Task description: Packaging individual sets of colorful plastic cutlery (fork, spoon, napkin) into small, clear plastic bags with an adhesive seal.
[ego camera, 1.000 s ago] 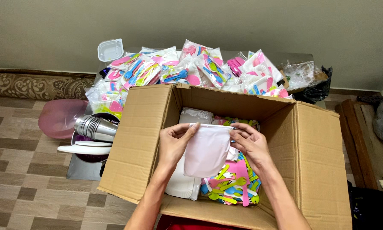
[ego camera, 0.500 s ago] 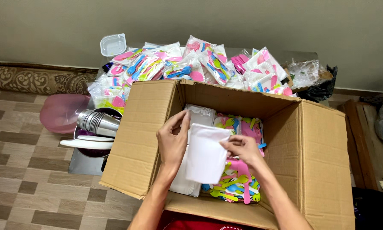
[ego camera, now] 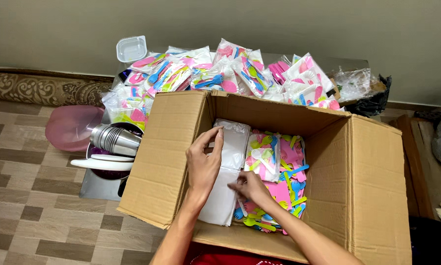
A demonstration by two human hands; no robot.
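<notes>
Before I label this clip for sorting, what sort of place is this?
Probably a home used for packing: a tiled floor, a cardboard box of coloured plastic cutlery, a heap of filled packets behind it, and stacked steel cups.

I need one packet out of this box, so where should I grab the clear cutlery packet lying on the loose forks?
Pinch the cutlery packet by its long right edge, coming from above: it lies flat in the cardboard box, with white bags tight against its left side.
</notes>
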